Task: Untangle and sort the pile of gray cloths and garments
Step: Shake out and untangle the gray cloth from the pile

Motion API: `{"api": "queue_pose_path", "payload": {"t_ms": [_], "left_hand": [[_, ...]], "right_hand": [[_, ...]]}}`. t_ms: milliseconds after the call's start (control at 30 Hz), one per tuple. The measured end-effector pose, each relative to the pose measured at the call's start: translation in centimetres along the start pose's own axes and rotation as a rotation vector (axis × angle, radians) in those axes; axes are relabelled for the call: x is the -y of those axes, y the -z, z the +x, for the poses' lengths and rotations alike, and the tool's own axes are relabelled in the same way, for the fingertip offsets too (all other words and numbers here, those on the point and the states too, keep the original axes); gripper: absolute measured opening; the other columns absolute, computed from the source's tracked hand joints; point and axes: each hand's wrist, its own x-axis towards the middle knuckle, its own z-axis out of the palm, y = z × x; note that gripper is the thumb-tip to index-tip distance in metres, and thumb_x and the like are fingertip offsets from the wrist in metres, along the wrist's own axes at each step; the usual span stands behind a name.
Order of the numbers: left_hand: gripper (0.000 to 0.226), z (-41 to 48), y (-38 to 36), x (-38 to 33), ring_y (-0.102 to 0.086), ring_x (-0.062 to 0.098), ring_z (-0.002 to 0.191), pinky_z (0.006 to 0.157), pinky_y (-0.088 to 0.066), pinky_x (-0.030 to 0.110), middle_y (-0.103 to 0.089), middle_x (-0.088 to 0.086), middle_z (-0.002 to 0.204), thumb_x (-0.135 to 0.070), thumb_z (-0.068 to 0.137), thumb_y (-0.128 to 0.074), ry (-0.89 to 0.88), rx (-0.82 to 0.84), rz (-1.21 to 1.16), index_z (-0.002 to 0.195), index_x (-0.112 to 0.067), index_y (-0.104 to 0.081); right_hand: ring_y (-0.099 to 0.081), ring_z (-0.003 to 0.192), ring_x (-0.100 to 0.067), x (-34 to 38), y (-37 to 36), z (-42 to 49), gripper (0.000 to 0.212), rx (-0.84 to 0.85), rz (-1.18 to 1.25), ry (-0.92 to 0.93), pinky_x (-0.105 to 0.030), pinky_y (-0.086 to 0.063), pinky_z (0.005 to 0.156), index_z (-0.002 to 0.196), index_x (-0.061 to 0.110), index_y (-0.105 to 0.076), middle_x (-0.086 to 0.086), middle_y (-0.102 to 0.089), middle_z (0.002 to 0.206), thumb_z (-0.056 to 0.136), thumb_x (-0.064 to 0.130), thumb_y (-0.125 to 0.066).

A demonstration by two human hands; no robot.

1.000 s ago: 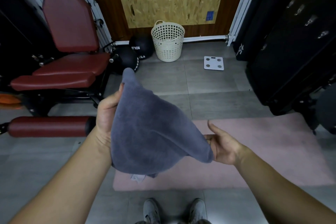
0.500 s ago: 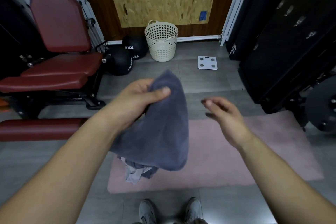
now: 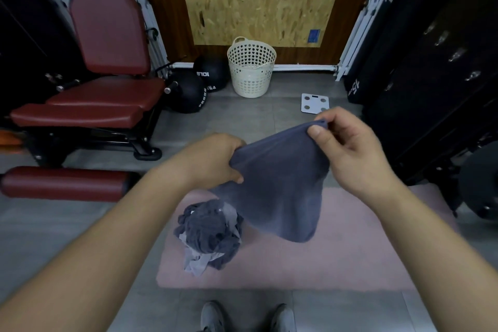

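Head view, two hands up, left hand (image 3: 213,162) gripping, right hand (image 3: 350,151) pinching one soft gray towel (image 3: 283,191), hanging above pink mat (image 3: 336,256), one tangled gray pile (image 3: 210,234) below, one perforated basket (image 3: 252,70) behind.

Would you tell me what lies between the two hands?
The top edge of the towel, held by the left hand and right hand, as the head view shows.

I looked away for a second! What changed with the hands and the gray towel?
The right hand, free a moment ago, moved in and now pinches the top edge of the soft gray towel. The left hand kept its grip, so the towel is stretched between both. The tangled gray pile on the pink mat and the cream plastic basket stayed put.
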Motion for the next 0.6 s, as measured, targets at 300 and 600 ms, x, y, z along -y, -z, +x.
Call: {"api": "queue_pose_path", "payload": {"t_ms": [300, 600], "left_hand": [[0.005, 0.0, -1.2, 3.2, -0.066, 0.014, 0.074, 0.070, -0.053, 0.035, -0.071, -0.002, 0.074, -0.013, 0.084, -0.073, -0.018, -0.204, -0.233, 0.081, -0.015, -0.070], [0.051, -0.2, -1.9, 3.0, -0.073, 0.022, 0.101, 0.083, -0.059, 0.033, -0.076, 0.008, 0.108, -0.059, 0.066, -0.074, 0.090, -0.009, -1.804, 0.095, -0.018, -0.082]], "right_hand": [[-0.053, 0.069, -0.004, -0.4, 2.0, -0.1, 0.007, -0.071, -0.476, 0.006, -0.034, -0.042, 0.062, 0.102, 0.026, -0.041, 0.015, -0.052, 0.075, 0.106, 0.032, -0.041], [-0.053, 0.078, -0.012, 0.0, 2.0, 0.6, 0.018, -0.309, 0.160, -0.216, -0.029, -0.046, 0.068, 0.091, 0.022, -0.054, 0.001, -0.058, 0.085, 0.106, 0.028, -0.046]]}}
